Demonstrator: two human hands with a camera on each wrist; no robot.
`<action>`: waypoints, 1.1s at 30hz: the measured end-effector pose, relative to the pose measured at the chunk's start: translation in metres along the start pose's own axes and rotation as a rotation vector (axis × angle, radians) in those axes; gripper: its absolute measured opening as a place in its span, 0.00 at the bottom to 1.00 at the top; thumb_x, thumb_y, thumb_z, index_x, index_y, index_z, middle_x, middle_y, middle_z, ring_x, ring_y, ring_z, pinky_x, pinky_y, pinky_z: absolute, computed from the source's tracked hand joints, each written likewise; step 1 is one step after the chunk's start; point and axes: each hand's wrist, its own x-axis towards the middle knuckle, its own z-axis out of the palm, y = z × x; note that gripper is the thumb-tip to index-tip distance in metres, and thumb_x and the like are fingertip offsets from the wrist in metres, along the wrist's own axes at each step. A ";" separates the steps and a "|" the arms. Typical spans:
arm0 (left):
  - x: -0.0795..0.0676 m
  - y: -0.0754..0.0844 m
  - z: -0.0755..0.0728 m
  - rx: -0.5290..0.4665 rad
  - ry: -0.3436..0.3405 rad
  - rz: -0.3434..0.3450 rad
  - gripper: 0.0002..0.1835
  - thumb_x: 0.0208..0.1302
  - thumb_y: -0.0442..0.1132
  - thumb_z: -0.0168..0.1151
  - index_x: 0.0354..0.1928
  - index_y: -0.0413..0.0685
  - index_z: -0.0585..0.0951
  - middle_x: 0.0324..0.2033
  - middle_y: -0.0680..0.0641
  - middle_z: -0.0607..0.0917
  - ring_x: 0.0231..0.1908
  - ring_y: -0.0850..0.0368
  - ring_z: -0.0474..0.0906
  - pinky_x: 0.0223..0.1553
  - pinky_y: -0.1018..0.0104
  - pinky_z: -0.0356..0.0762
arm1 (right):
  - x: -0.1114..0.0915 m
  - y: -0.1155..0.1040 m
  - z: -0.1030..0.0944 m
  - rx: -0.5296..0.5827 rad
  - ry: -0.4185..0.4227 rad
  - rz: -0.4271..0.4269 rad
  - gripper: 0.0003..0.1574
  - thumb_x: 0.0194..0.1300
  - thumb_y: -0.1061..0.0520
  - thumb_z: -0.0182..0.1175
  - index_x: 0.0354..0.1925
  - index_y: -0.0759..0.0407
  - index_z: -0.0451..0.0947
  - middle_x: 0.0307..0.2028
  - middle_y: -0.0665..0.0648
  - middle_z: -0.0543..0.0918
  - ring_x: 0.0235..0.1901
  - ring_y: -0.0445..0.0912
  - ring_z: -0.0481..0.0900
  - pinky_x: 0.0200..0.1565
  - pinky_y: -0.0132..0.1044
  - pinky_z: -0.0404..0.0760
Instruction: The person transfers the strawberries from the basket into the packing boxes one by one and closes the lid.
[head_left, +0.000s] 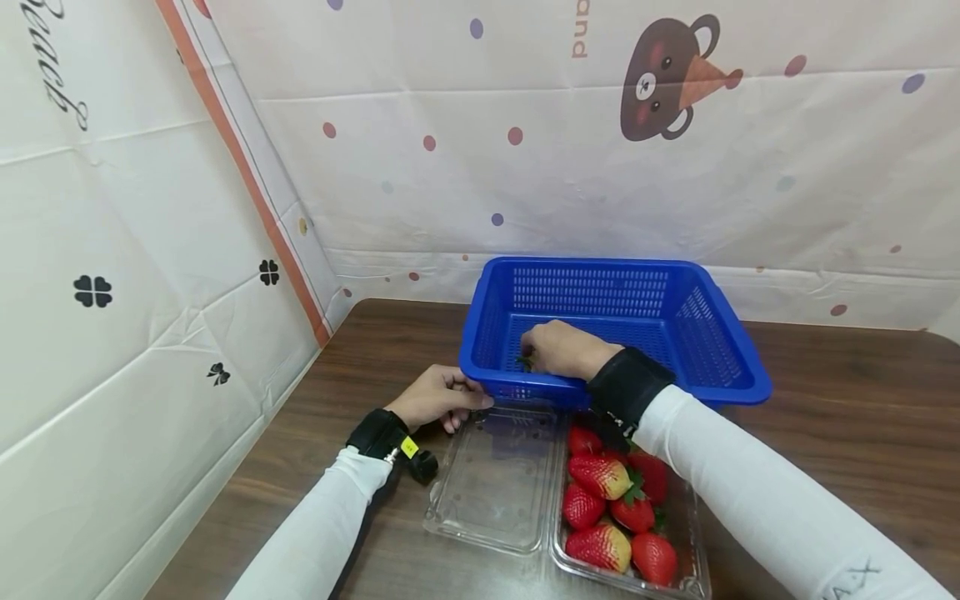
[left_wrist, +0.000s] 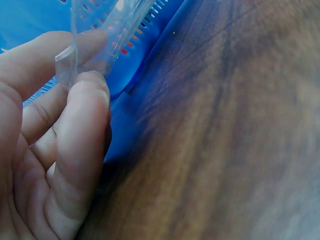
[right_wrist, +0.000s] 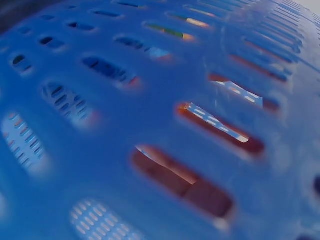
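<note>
My left hand (head_left: 442,398) pinches the edge of the clear plastic lid (head_left: 491,487) between thumb and forefinger, beside the near left corner of the blue basket (head_left: 731,333). In the left wrist view the lid's thin tab (left_wrist: 66,62) shows between the fingers. My right hand (head_left: 566,350) reaches down inside the basket at its near left side, fingers curled round a strawberry whose green leaves (head_left: 525,362) peek out. Most of that fruit is hidden by the hand. The right wrist view is filled by the slotted basket wall (right_wrist: 115,165), with red and green through its slots.
Under my right forearm lies the clear tray (head_left: 693,542) with several strawberries (head_left: 600,475), joined to the lid's side. Everything stands on a brown wooden table (head_left: 847,417). A patterned white cloth (head_left: 420,183) hangs behind and along the left.
</note>
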 end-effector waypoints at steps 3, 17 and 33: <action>0.000 -0.001 0.000 -0.002 0.002 0.002 0.14 0.54 0.44 0.73 0.35 0.42 0.81 0.16 0.50 0.77 0.13 0.60 0.73 0.15 0.71 0.78 | 0.000 0.001 0.000 -0.019 0.021 -0.013 0.15 0.64 0.62 0.60 0.50 0.62 0.80 0.44 0.60 0.84 0.35 0.45 0.79 0.47 0.46 0.84; 0.000 -0.002 0.001 -0.009 -0.001 0.006 0.14 0.54 0.43 0.72 0.35 0.41 0.81 0.16 0.51 0.77 0.13 0.60 0.73 0.15 0.71 0.79 | -0.010 0.004 -0.004 0.056 0.147 -0.071 0.16 0.64 0.59 0.60 0.51 0.60 0.80 0.46 0.58 0.84 0.39 0.47 0.78 0.49 0.49 0.82; -0.001 0.000 0.001 0.005 0.001 0.001 0.13 0.54 0.43 0.72 0.36 0.41 0.82 0.16 0.50 0.78 0.12 0.60 0.73 0.15 0.71 0.79 | -0.027 0.011 -0.005 0.122 0.249 -0.097 0.17 0.64 0.58 0.61 0.52 0.59 0.79 0.43 0.56 0.84 0.34 0.45 0.75 0.41 0.44 0.79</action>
